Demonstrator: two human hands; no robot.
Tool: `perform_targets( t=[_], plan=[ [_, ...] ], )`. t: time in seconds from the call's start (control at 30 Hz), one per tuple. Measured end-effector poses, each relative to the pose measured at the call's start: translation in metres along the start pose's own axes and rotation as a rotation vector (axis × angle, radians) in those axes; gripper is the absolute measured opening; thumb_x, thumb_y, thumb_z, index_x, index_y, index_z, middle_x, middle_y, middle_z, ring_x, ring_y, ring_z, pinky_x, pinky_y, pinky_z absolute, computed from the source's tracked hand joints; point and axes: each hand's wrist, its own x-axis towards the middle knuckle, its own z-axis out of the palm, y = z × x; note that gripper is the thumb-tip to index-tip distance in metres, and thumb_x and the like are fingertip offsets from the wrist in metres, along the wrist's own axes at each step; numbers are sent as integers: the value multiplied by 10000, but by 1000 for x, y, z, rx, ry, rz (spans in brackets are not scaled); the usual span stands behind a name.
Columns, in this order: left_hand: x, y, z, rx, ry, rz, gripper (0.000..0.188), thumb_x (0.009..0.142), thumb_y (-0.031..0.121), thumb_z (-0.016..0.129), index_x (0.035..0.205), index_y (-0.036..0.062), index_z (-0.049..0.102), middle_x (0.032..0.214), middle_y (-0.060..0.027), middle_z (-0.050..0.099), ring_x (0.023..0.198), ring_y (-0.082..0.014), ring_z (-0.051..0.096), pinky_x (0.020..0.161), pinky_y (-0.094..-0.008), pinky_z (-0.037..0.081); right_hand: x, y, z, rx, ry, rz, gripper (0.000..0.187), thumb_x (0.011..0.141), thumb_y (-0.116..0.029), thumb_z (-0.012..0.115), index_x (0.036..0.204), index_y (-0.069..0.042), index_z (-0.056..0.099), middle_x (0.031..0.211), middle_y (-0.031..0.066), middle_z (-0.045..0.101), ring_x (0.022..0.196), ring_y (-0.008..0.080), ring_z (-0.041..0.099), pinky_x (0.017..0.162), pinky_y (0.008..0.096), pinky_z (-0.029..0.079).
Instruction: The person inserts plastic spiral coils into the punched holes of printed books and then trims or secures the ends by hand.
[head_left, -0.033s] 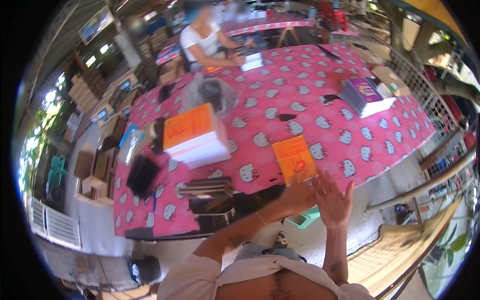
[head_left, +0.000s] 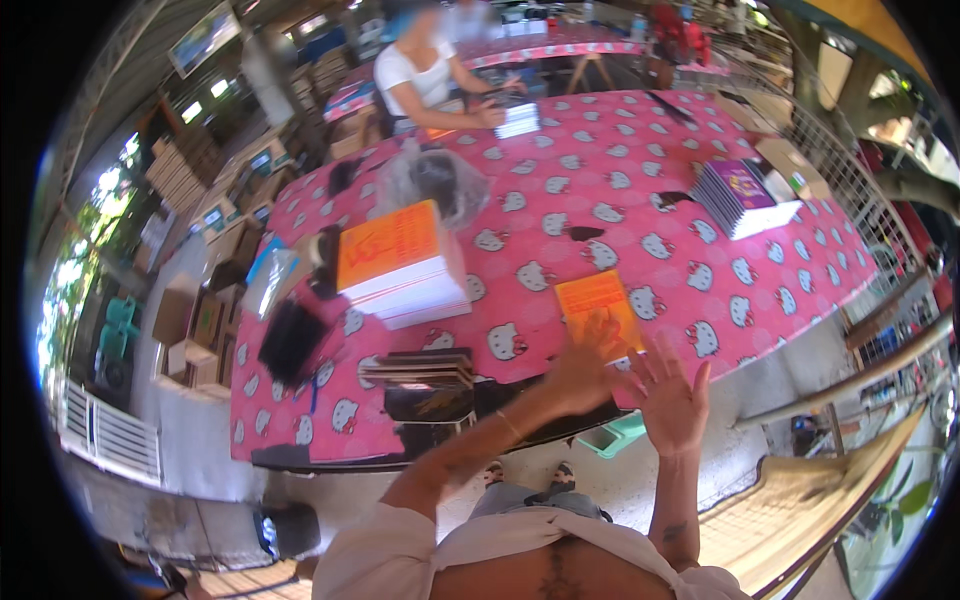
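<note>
An orange booklet (head_left: 598, 298) lies flat near the table's front edge. My left hand (head_left: 583, 378) is over the booklet's near edge, blurred, its fingers seemingly stretched out; whether it touches the cover I cannot tell. Just right of it my right hand (head_left: 672, 405) is held up with fingers spread and nothing in it. A thick stack of orange-covered booklets (head_left: 405, 270) stands left of the single one. Dark flat pieces (head_left: 425, 370) are piled in front of that stack.
The table has a pink cat-patterned cover (head_left: 530, 240). A purple-topped book stack (head_left: 740, 195) sits at far right beside an open carton (head_left: 795, 165). A clear plastic bag (head_left: 440, 185) is behind the orange stack. Across the table a person (head_left: 425, 75) handles a white stack (head_left: 517, 120).
My left hand has shifted slightly left, away from my right hand, with its fingers now over the booklet. The whole view has shifted a little; my right hand stays spread.
</note>
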Motion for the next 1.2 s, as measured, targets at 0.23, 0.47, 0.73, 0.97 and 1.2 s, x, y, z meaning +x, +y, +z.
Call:
perform_targets(
  t=[0.23,0.47,0.73,0.97,1.2],
  plan=[
    [-99,-226,-155,258,617,-242,373,864,171,730,1211,45,680,1241,-179,664,1166,-386,601,1019,-477,482,83,95,-88,-2158,166,-16,762,927,-416,675,1590,-239,346,1668,239,179,1547,461,130,1172,713,133],
    [-151,-280,-171,316,537,-76,327,825,6,634,1150,12,671,966,-163,714,883,-346,688,786,-439,563,112,153,-15,-1708,110,-251,730,933,-316,703,1551,-112,373,1607,271,301,1492,458,277,1186,585,264],
    [-174,-183,-192,74,561,91,313,788,-20,651,1098,23,636,918,-95,607,850,-290,581,792,-418,415,89,212,79,-940,-247,-265,596,901,-112,771,1414,-14,485,1361,142,590,1275,206,548,1066,366,430],
    [-183,-183,-167,114,549,120,370,760,44,696,1126,33,639,934,-64,604,887,-250,594,807,-403,415,83,248,50,-1016,-73,-31,282,921,-61,745,1178,-13,640,1038,53,733,933,101,648,844,282,509],
    [-204,-189,-167,202,412,84,362,784,98,689,1140,47,646,965,-47,616,923,-212,607,838,-363,414,80,267,52,-1127,-121,-77,270,910,-118,770,1125,-15,644,1061,65,718,936,124,651,832,292,506]
  ],
)
